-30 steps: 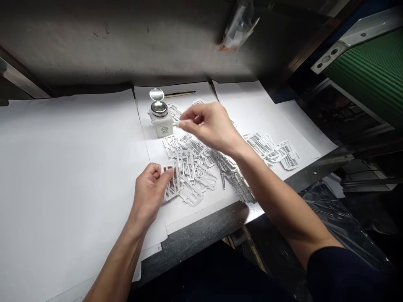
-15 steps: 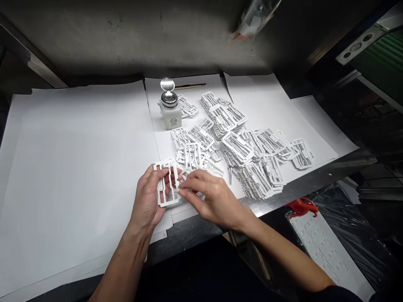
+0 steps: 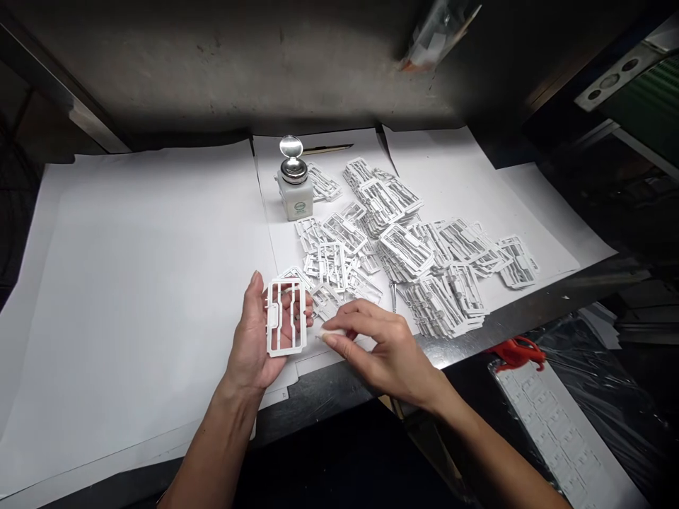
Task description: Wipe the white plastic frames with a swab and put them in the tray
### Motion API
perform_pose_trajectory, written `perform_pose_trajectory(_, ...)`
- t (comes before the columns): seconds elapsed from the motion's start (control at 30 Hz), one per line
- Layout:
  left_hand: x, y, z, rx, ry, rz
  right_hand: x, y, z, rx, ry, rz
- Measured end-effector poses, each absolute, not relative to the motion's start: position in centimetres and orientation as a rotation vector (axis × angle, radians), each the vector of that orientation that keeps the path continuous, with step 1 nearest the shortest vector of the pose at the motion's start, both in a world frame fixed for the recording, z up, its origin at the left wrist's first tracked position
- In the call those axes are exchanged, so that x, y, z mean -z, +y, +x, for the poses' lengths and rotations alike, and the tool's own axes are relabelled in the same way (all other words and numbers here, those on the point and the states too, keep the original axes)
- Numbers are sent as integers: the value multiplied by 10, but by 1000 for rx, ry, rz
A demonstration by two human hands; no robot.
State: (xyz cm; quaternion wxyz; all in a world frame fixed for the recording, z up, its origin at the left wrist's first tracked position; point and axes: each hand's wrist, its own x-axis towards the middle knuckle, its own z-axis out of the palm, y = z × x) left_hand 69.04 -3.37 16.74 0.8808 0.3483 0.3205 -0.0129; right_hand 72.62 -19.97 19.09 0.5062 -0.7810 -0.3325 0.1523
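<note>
My left hand [image 3: 252,339] is shut on a white plastic frame [image 3: 286,317] with long slots, holding it up against the palm and fingers. My right hand [image 3: 390,346] pinches a small white pad [image 3: 332,334] between thumb and fingers, a little to the right of the frame and apart from it. Several piles of similar white frames [image 3: 408,254] lie on white paper [image 3: 159,283] beyond my hands. Nearest my left hand, the pile's front edge almost meets my fingers.
A pump dispenser bottle [image 3: 293,194] with a silver top stands behind the piles. Metal tweezers [image 3: 393,297] lie among the frames. Red-handled scissors [image 3: 517,353] rest on a white moulded sheet [image 3: 562,431] on black plastic, beyond the dark table edge [image 3: 329,399] at right.
My right hand has drawn back rightward from the frame, with the pad in its fingers. My left hand has turned the frame more upright. The whole view has shifted slightly.
</note>
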Motion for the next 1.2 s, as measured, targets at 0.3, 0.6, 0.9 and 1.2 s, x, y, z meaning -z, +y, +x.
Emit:
perform_pose_trajectory(0.3, -166, -36, 684, 30, 652, 643, -197, -173, 751, -232, -771, -1886)
perform_pose_trajectory(0.6, -167, -37, 680, 23, 634, 613, -193, -156, 762, -240, -841, -2022)
perform_pose_trajectory(0.9, -164, -29, 678, 58, 596, 594, -197, -168, 731, -266, -786, -1925)
perform_pose_trajectory(1.2, -167, -30, 675, 54, 624, 549, -192, -157, 713, -299, -904, -1860)
